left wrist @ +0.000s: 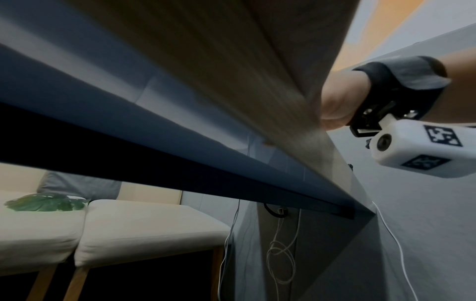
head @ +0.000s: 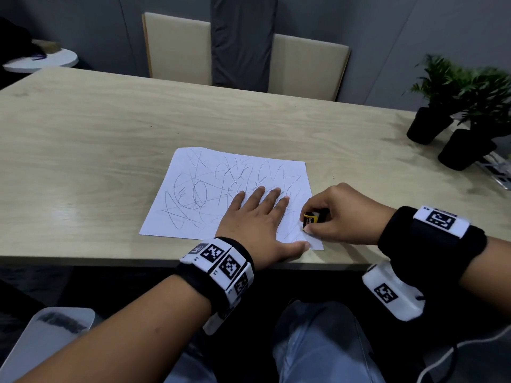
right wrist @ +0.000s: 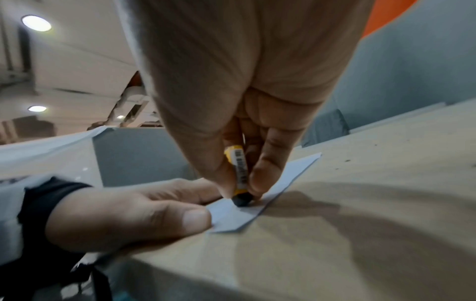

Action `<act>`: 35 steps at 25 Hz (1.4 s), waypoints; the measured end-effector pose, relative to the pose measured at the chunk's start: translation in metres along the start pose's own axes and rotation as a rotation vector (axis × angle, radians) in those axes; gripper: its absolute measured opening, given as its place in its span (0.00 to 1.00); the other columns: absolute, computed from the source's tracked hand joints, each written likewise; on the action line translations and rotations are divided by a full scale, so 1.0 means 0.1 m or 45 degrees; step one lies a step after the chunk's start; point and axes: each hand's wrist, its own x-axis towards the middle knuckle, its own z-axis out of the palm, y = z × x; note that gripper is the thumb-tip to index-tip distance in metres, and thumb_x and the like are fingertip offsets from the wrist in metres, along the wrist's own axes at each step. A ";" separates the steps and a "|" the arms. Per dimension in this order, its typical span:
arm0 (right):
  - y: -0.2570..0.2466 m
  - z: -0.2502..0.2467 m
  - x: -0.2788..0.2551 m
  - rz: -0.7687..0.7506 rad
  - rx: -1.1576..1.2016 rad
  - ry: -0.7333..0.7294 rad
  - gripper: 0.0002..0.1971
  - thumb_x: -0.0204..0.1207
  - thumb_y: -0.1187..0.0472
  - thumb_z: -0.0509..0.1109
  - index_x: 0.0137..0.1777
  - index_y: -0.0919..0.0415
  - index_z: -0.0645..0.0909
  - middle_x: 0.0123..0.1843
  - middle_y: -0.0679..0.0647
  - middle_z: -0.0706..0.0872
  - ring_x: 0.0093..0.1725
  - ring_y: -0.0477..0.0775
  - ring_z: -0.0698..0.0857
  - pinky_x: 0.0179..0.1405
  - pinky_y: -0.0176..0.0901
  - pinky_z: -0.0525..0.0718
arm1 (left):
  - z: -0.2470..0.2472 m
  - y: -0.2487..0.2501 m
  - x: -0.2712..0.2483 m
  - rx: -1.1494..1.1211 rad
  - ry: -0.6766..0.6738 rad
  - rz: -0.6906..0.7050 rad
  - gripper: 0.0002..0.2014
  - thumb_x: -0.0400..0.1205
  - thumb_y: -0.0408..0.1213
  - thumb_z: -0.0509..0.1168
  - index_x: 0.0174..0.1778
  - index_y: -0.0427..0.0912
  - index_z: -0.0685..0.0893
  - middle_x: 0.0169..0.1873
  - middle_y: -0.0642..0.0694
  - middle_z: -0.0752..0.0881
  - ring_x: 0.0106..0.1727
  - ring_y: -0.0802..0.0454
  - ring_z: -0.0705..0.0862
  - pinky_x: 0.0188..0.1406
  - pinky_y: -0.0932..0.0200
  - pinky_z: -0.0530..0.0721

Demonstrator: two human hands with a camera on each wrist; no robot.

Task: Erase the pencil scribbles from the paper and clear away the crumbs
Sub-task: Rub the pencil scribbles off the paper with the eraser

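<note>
A white sheet of paper covered in pencil scribbles lies on the wooden table near its front edge. My left hand lies flat on the sheet's right part, fingers straight, pressing it down. My right hand pinches an eraser with a yellow and black sleeve, its dark tip touching the paper near the sheet's right front corner. In the right wrist view the eraser stands nearly upright between thumb and fingers, beside my left hand. The left wrist view shows only the table's underside.
Two potted plants in black pots stand at the table's right edge. Two beige chairs are behind the table. A small white round table sits at the far left. A white object lies by my left knee.
</note>
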 end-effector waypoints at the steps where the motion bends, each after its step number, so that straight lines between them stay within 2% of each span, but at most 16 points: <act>1: 0.00 0.00 0.00 -0.002 0.006 -0.006 0.04 0.70 0.61 0.75 0.43 0.54 0.90 0.32 0.47 0.88 0.34 0.42 0.82 0.34 0.34 0.79 | 0.00 0.00 0.00 -0.002 0.000 0.001 0.50 0.73 0.79 0.43 0.86 0.56 0.41 0.86 0.57 0.39 0.85 0.54 0.35 0.83 0.42 0.35; 4: 0.02 0.00 -0.01 0.023 -0.005 0.040 0.04 0.70 0.61 0.75 0.43 0.54 0.90 0.32 0.45 0.88 0.34 0.39 0.82 0.33 0.29 0.77 | 0.00 0.00 0.00 -0.004 0.007 0.000 0.49 0.73 0.79 0.43 0.86 0.56 0.42 0.86 0.58 0.39 0.85 0.54 0.35 0.83 0.43 0.35; 8: 0.03 0.00 -0.02 0.008 0.017 0.011 0.04 0.70 0.62 0.74 0.43 0.54 0.90 0.32 0.45 0.88 0.33 0.39 0.82 0.32 0.29 0.77 | 0.00 -0.01 0.00 -0.003 0.006 -0.002 0.49 0.73 0.79 0.43 0.86 0.56 0.42 0.86 0.58 0.39 0.85 0.54 0.34 0.83 0.43 0.35; 11: 0.06 0.00 -0.03 0.039 0.004 0.068 0.06 0.70 0.62 0.74 0.44 0.54 0.90 0.34 0.47 0.89 0.35 0.42 0.83 0.35 0.32 0.79 | 0.00 0.01 0.00 -0.005 0.004 -0.004 0.49 0.73 0.79 0.43 0.86 0.57 0.41 0.86 0.58 0.39 0.85 0.55 0.34 0.83 0.43 0.35; 13: 0.03 0.02 -0.03 0.006 0.030 0.032 0.05 0.70 0.62 0.74 0.44 0.54 0.90 0.34 0.48 0.89 0.34 0.43 0.83 0.35 0.34 0.79 | 0.00 0.00 0.00 -0.006 0.008 -0.004 0.50 0.72 0.80 0.42 0.86 0.57 0.42 0.86 0.58 0.39 0.85 0.55 0.35 0.83 0.43 0.35; 18: 0.05 -0.01 0.01 0.049 -0.025 0.064 0.07 0.73 0.59 0.74 0.49 0.53 0.89 0.39 0.46 0.88 0.39 0.41 0.83 0.40 0.32 0.79 | 0.00 0.00 0.00 -0.005 0.001 -0.004 0.49 0.72 0.80 0.43 0.86 0.57 0.42 0.86 0.58 0.39 0.85 0.54 0.35 0.83 0.43 0.35; 21: 0.05 -0.02 0.02 0.065 -0.067 0.044 0.07 0.73 0.59 0.74 0.50 0.53 0.89 0.40 0.47 0.89 0.41 0.45 0.85 0.45 0.40 0.82 | 0.01 -0.01 0.00 0.000 -0.002 0.000 0.49 0.72 0.80 0.41 0.86 0.57 0.42 0.86 0.58 0.39 0.85 0.54 0.35 0.83 0.42 0.36; 23: 0.04 -0.01 0.01 0.050 -0.070 0.042 0.07 0.72 0.60 0.73 0.49 0.55 0.89 0.39 0.48 0.90 0.40 0.46 0.85 0.43 0.42 0.83 | 0.01 -0.01 0.00 -0.010 0.005 -0.002 0.48 0.74 0.79 0.41 0.86 0.57 0.42 0.86 0.58 0.39 0.85 0.54 0.35 0.83 0.42 0.35; 28: -0.02 0.04 0.00 0.005 -0.043 0.018 0.05 0.72 0.60 0.74 0.46 0.54 0.89 0.36 0.47 0.89 0.36 0.42 0.83 0.38 0.37 0.80 | 0.02 0.01 0.01 -0.008 0.011 -0.013 0.49 0.72 0.80 0.41 0.86 0.57 0.43 0.86 0.58 0.40 0.85 0.55 0.35 0.83 0.43 0.35; 31: -0.01 0.04 0.02 0.018 -0.048 0.065 0.05 0.72 0.60 0.74 0.46 0.55 0.90 0.36 0.48 0.89 0.36 0.43 0.83 0.35 0.36 0.78 | 0.02 0.01 0.01 -0.004 0.006 -0.012 0.49 0.72 0.80 0.41 0.86 0.57 0.42 0.86 0.58 0.40 0.85 0.55 0.35 0.83 0.42 0.36; 35: -0.03 0.05 0.02 -0.015 -0.068 0.048 0.05 0.72 0.60 0.73 0.45 0.56 0.90 0.36 0.49 0.89 0.37 0.46 0.84 0.39 0.40 0.81 | 0.00 0.01 0.00 -0.003 0.002 -0.013 0.50 0.72 0.80 0.42 0.86 0.56 0.42 0.86 0.58 0.40 0.85 0.54 0.35 0.83 0.42 0.36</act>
